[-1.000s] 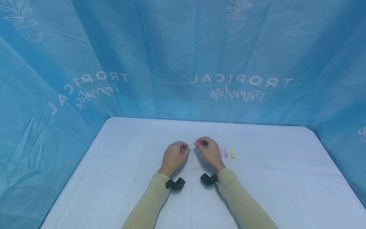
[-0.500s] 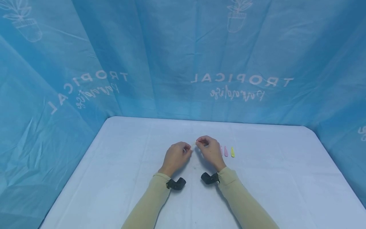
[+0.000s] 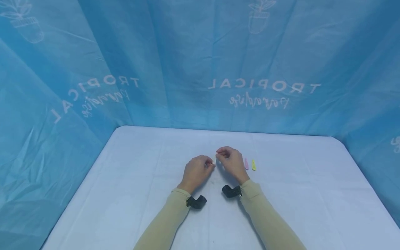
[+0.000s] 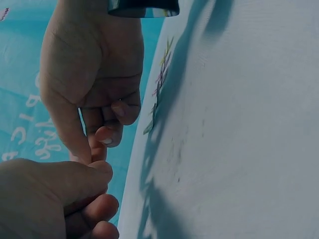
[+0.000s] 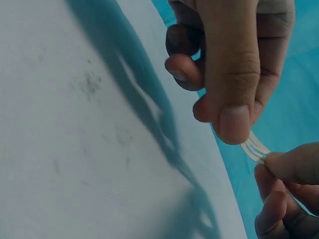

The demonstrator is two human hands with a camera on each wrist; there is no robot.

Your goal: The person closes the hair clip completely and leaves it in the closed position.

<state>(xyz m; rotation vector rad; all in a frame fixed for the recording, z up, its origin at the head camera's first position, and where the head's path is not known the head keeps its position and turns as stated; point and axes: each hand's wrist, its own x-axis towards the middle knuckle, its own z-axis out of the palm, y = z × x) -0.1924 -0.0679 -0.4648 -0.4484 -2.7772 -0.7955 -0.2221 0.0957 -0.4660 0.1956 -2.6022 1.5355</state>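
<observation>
Held up above the table is a pale cream snap hair clip (image 5: 255, 149), bowed, its slits showing in the right wrist view. My left hand (image 3: 198, 171) pinches one end of it between thumb and fingers. At its other end, my right hand (image 3: 232, 163) pinches with thumb and forefinger. In the left wrist view the hands' own fingers hide the clip. To the right of my right hand lie a pink hair clip (image 3: 246, 164) and a yellow hair clip (image 3: 253, 164). The left wrist view shows further clips, one of them green (image 4: 150, 125), in the same row.
A white cloth covers the table (image 3: 140, 166). Blue printed curtains (image 3: 187, 69) hang behind it and at both sides. Each wrist wears a black camera, one on the left (image 3: 197, 202) and one on the right (image 3: 231, 191).
Both hands have shifted slightly to the right, and the left hand has come closer to the right. The clip between them has turned more upright. One pink clip is now hidden behind the right hand.
</observation>
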